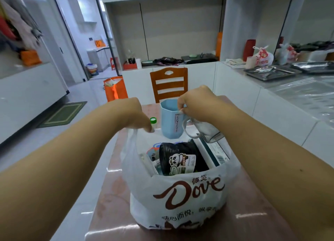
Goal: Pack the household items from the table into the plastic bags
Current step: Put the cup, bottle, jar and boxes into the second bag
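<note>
White cabinets line the room; an orange bag (115,89) stands on the pale floor at left, a wooden chair (169,84) sits behind the glossy reddish table (108,195), and steel trays (271,71) lie on the counter at right. On the table stands a white Dove bag (179,192), mouth upward. Left hand (134,115) pinches the bag's left handle, near a green-capped bottle (153,122). Inside, a black roll (180,158) lies tilted, long axis leaning away. Right hand (197,103) grips the rim of a blue mug (170,120), upright over the bag's far edge, opening upward, handle to the right.
</note>
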The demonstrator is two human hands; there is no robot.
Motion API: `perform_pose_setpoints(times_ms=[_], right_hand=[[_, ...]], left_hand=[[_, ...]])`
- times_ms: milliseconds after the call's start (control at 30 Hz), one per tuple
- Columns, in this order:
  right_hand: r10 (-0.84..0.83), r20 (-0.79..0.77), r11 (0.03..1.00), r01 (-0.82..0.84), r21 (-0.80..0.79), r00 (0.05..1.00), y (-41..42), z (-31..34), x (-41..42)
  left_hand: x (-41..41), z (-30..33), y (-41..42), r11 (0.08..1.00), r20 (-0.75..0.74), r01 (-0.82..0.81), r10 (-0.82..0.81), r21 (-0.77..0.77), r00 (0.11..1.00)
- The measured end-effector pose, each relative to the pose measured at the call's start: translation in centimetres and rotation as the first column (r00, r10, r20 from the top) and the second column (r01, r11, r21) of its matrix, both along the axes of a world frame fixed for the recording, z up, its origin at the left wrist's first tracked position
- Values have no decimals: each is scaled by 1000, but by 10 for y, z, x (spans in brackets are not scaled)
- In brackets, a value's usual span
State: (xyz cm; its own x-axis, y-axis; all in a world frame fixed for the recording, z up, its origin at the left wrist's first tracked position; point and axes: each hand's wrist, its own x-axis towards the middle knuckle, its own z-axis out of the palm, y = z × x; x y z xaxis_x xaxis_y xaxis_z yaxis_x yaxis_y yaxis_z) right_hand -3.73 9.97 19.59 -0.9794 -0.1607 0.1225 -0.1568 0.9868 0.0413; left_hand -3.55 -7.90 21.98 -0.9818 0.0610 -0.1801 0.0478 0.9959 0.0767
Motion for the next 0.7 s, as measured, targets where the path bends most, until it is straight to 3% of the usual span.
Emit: perform_pose_setpoints(times_ms=[67, 167, 233, 267, 300, 333, 367, 400, 467, 533, 600, 700], right_hand=[[16, 29, 1000, -16, 3, 999, -4, -8, -1], [129, 31, 988, -125, -94, 991, -14, -28, 9], [241, 12, 966, -239, -94, 970, -23, -40, 11], [287, 14, 956, -286, -59, 958, -26, -46, 9], [330, 12, 944, -329, -14, 944, -29, -49, 7], [356, 11, 934, -356, 20, 935, -30, -49, 5], [372, -6, 928, -371, 38, 928, -29, -48, 3], [382, -31, 924, -381, 44, 923, -26, -43, 3], [366, -49, 931, -364, 35, 929, -17, -31, 4], [339, -35, 940, -340, -26, 940, -8, -19, 6], [335, -7, 932, -332, -146, 942, -1, -13, 7], [349, -33, 915, -348, -202, 936, -1, -12, 4]], left_hand=[[3, -3, -2, 999, 44, -40, 39, 25, 998], [-5, -11, -9, 926, 64, -161, 148, 342, 987], [-13, -15, -14, 759, 46, -258, 289, 598, 956], [-16, -16, -15, 618, 94, -309, 355, 723, 930], [-16, -16, -15, 488, 157, -354, 399, 798, 904], [-14, -17, -15, 426, 190, -379, 423, 822, 886], [-12, -17, -15, 458, 167, -381, 442, 803, 881], [-11, -18, -18, 571, 97, -354, 430, 740, 898], [-6, -16, -25, 861, 10, -258, 283, 439, 959], [-4, -15, -31, 947, 78, -216, 204, 236, 976], [-12, -15, -33, 903, 101, -275, 257, 329, 961], [-28, -20, -32, 634, 166, -397, 393, 664, 905]])
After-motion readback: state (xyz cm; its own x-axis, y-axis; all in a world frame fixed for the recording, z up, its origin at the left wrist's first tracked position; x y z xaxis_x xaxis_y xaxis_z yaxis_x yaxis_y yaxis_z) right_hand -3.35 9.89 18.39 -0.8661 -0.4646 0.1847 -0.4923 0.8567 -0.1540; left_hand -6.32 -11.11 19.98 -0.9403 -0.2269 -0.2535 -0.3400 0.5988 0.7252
